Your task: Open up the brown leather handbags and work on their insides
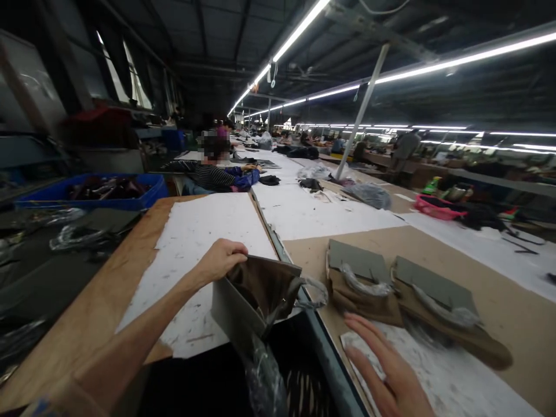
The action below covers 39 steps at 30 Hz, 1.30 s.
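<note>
Fingers of the left hand (pixel 221 259) grip the rim of an open gray bag (pixel 232 313) at near center; the right hand (pixel 393 370), fingers spread and released, is at near right. Beyond it, two gray-and-brown bags (pixel 360 262) lie on the tabletop (pixel 434 242); a blue crate (pixel 130 204) sits left.

Factory workshop: long worktables (pixel 504 278), rows of strip lights (pixel 301 30), dark roof (pixel 217 35), co-worker (pixel 212 176) alongside.

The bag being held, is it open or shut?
Open: the bag gapes, showing its brown lining; the left hand holds its rim.
</note>
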Motion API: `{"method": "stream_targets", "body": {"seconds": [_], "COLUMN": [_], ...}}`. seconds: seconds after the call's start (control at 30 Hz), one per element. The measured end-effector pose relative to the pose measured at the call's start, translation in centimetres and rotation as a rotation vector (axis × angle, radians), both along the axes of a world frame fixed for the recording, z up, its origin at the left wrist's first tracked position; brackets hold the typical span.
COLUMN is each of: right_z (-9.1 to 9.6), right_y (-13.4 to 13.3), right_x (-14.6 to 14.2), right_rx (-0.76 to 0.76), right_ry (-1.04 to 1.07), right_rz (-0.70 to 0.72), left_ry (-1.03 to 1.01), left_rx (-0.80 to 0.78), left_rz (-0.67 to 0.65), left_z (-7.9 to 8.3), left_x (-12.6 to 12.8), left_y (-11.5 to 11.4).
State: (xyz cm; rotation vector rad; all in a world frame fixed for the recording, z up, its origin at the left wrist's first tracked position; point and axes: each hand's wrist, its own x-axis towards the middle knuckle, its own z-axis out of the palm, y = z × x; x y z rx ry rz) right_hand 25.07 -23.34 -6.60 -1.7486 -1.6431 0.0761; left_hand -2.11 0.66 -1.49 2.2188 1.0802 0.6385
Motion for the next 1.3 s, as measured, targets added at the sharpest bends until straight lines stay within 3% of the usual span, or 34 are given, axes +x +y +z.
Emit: {"method": "stream_targets", "body": {"seconds": [0.17,0.33,0.53,0.77,0.87,1.03,1.17,1.3], "right_z": [3.2,3.2,3.0,5.7,6.3,5.7,5.3,5.5], "right_y": [9.6,15.1,14.6,11.2,12.0,14.9,15.7,15.7], "right_x": [-4.3,-6.0,-6.6,-8.8,-9.6,-10.1,-10.4,-10.4], "right_rx": [-0.024,-0.156,-0.175,-0.381,-0.411,-0.537,-0.564,-0.540], "right_ry": [-0.035,-0.155,-0.266,-0.254,-0.206,-0.209,-0.278,-0.301], "right_rz": [0.027,0.117,0.087,0.124,0.125,0.032,-0.082,-0.055], "left_ry": [0.001,-0.001,-0.016,-0.067,-0.038,-0.023,-0.091,-0.076], "left_rx": [0.008,-0.004,-0.005,-0.057,-0.036,-0.011,-0.080,-0.061], "left_rz": [-0.036,-0.033,-0.068,-0.224,-0.328,-0.448,-0.304,-0.066], "left_z": [0.1,0.3,0.5,0.5,1.1,1.6,2.0,2.8], "left_x": [0.1,-0.5,-0.7,0.0,1.8,4.3,3.3,1.0], "left_y": [-0.2,-0.2,-0.4,0.0,-0.6,-0.7,-0.3,-1.8]}}
